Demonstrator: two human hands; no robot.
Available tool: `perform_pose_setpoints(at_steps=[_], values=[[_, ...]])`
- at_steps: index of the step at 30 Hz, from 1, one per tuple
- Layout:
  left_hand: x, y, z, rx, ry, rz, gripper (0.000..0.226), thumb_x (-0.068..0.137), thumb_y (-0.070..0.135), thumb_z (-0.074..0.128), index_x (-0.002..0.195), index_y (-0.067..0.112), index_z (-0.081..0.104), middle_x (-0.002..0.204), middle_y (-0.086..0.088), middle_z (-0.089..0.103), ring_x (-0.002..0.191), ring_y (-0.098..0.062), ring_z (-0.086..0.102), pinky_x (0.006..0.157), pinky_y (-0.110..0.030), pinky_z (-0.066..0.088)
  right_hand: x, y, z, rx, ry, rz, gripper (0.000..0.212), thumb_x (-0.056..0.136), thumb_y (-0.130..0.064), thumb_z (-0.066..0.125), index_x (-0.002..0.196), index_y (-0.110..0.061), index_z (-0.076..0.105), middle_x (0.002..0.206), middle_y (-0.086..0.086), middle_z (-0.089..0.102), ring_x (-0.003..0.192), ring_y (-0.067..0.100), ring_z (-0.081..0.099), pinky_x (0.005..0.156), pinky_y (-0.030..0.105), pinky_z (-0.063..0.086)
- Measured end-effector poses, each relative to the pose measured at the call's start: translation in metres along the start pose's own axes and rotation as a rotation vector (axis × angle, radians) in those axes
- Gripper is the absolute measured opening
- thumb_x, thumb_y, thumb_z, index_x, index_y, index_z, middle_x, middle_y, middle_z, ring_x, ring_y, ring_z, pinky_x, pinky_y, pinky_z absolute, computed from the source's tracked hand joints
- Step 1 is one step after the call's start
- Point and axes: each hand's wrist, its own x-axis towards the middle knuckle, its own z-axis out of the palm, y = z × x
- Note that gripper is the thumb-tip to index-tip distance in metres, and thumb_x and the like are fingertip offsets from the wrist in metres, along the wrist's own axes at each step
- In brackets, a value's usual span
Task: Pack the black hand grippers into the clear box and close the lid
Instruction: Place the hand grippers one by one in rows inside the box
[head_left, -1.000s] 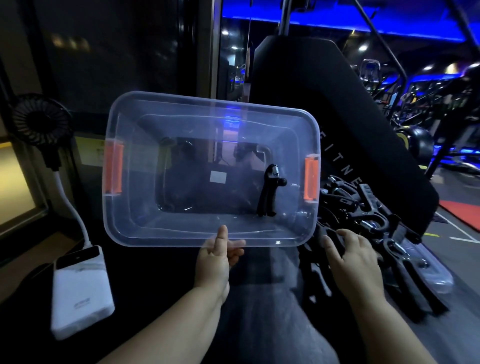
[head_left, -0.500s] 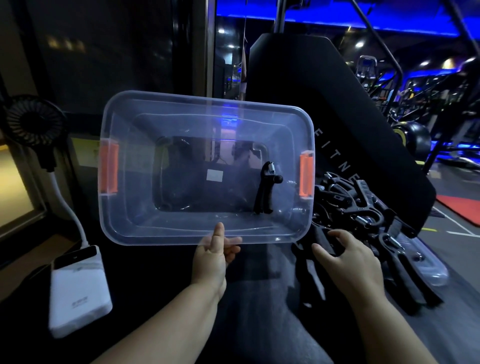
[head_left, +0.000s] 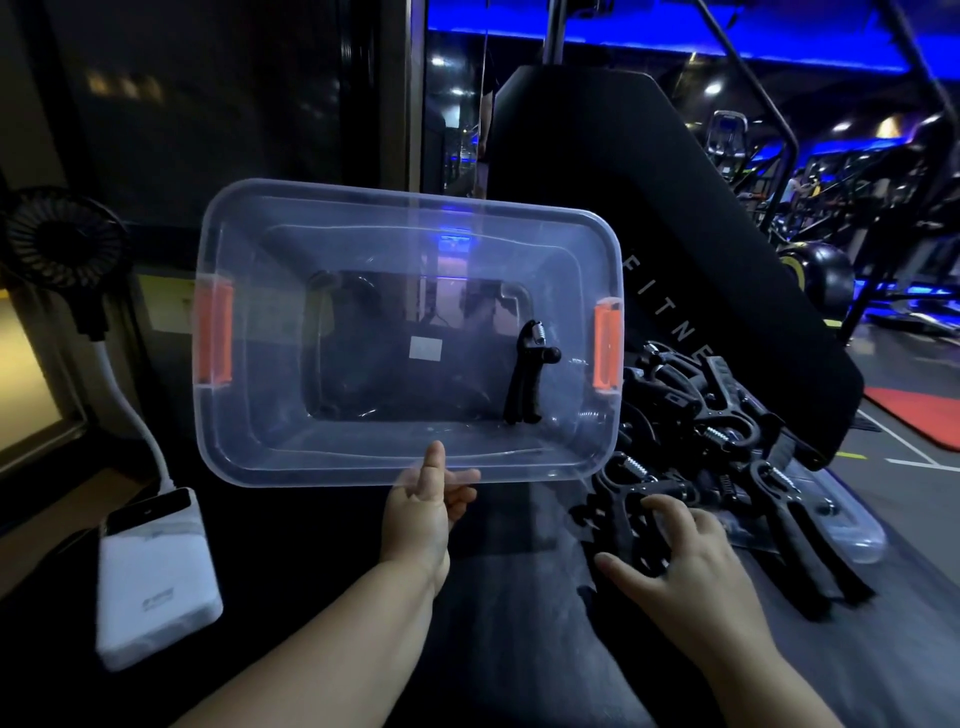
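Observation:
The clear box (head_left: 260, 426) with orange latches is tilted up so its opening faces me. My left hand (head_left: 423, 512) pinches its near rim, thumb inside and fingers outside. One black hand gripper (head_left: 527, 376) stands inside near the right end. A pile of black hand grippers (head_left: 717, 415) lies to the right of the box, partly on the clear lid (head_left: 852, 535). My right hand (head_left: 680, 561) is spread open over the nearest gripper (head_left: 621, 506) of the pile, fingertips touching or just above it.
A white power bank (head_left: 156, 577) lies at the left with a white cable up to a small black fan (head_left: 65, 244). A black padded gym bench back (head_left: 649, 208) rises behind the pile. Gym machines under blue light stand at the far right.
My right hand has drawn back a little toward me and spread its fingers over the nearest gripper. The box and my left hand have stayed in place.

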Motion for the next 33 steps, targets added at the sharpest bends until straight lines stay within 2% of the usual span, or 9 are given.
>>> perform_pose_setpoints(at_steps=[4, 9, 13, 17, 20, 23, 29, 30, 33], values=[[0.000, 0.001, 0.000, -0.002, 0.004, -0.007, 0.031, 0.094, 0.037, 0.050, 0.074, 0.013, 0.052, 0.061, 0.003, 0.071, 0.055, -0.009, 0.061, 0.065, -0.024, 0.047, 0.002, 0.000, -0.002, 0.002, -0.022, 0.032, 0.057, 0.079, -0.062, 0.059, 0.127, -0.038, 0.042, 0.120, -0.002, 0.053, 0.110, 0.020, 0.054, 0.081, 0.030, 0.039], [-0.001, 0.001, 0.001, -0.015, 0.014, -0.013, 0.031, 0.094, 0.037, 0.051, 0.073, 0.014, 0.050, 0.061, 0.002, 0.071, 0.063, -0.015, 0.059, 0.067, -0.026, 0.047, 0.001, 0.001, -0.004, 0.024, -0.032, 0.039, 0.060, 0.080, -0.060, 0.061, 0.130, -0.039, 0.038, 0.129, -0.004, 0.057, 0.118, 0.018, 0.054, 0.083, 0.030, 0.041], [-0.001, 0.001, 0.000, -0.010, 0.014, -0.018, 0.030, 0.094, 0.037, 0.051, 0.074, 0.014, 0.050, 0.062, 0.003, 0.071, 0.064, -0.015, 0.060, 0.068, -0.026, 0.048, 0.003, 0.002, -0.005, 0.075, -0.005, 0.062, 0.057, 0.078, -0.056, 0.066, 0.127, -0.037, 0.044, 0.116, -0.002, 0.064, 0.105, 0.022, 0.060, 0.077, 0.031, 0.042], [-0.002, 0.001, 0.000, -0.020, 0.015, -0.021, 0.030, 0.094, 0.036, 0.052, 0.074, 0.013, 0.051, 0.061, 0.002, 0.071, 0.063, -0.015, 0.060, 0.066, -0.025, 0.048, 0.003, 0.006, -0.006, 0.243, -0.037, 0.080, 0.028, 0.082, -0.048, 0.068, 0.107, -0.044, 0.056, 0.093, -0.013, 0.066, 0.095, 0.016, 0.062, 0.077, 0.031, 0.047], [-0.002, 0.001, 0.000, -0.015, 0.013, -0.018, 0.030, 0.094, 0.036, 0.051, 0.074, 0.013, 0.051, 0.062, 0.002, 0.071, 0.063, -0.014, 0.059, 0.066, -0.025, 0.048, 0.003, 0.008, -0.006, 0.289, -0.103, 0.066, 0.018, 0.083, -0.039, 0.070, 0.092, -0.049, 0.059, 0.089, -0.016, 0.066, 0.090, 0.009, 0.062, 0.071, 0.022, 0.044], [-0.002, 0.001, -0.001, 0.002, 0.007, -0.015, 0.030, 0.094, 0.036, 0.051, 0.075, 0.013, 0.051, 0.063, 0.002, 0.071, 0.063, -0.014, 0.059, 0.065, -0.024, 0.047, 0.004, 0.007, -0.010, 0.338, -0.153, 0.040, 0.027, 0.078, -0.031, 0.077, 0.088, -0.049, 0.060, 0.088, -0.016, 0.066, 0.081, 0.001, 0.063, 0.065, 0.013, 0.041], [-0.001, 0.000, -0.001, 0.006, 0.006, -0.005, 0.029, 0.094, 0.037, 0.051, 0.077, 0.013, 0.052, 0.063, 0.002, 0.071, 0.061, -0.012, 0.059, 0.064, -0.023, 0.047, 0.002, 0.022, -0.019, 0.371, -0.329, 0.008, 0.055, 0.072, -0.004, 0.077, 0.103, -0.049, 0.066, 0.099, -0.009, 0.072, 0.087, 0.006, 0.070, 0.081, 0.031, 0.057], [-0.001, 0.000, -0.001, 0.011, 0.004, -0.005, 0.029, 0.094, 0.038, 0.051, 0.078, 0.013, 0.052, 0.063, 0.002, 0.072, 0.062, -0.012, 0.059, 0.065, -0.023, 0.047, 0.002, 0.022, -0.020, 0.351, -0.339, -0.017, 0.058, 0.073, -0.001, 0.076, 0.104, -0.050, 0.066, 0.099, -0.011, 0.072, 0.088, 0.004, 0.069, 0.082, 0.029, 0.056], [0.000, -0.001, -0.002, 0.014, -0.001, -0.003, 0.030, 0.093, 0.039, 0.051, 0.078, 0.014, 0.052, 0.064, 0.002, 0.072, 0.063, -0.012, 0.060, 0.065, -0.024, 0.048, 0.000, 0.020, -0.019, 0.284, -0.270, -0.139, 0.058, 0.076, -0.004, 0.075, 0.101, -0.055, 0.062, 0.098, -0.029, 0.068, 0.093, -0.011, 0.063, 0.080, 0.009, 0.048]])
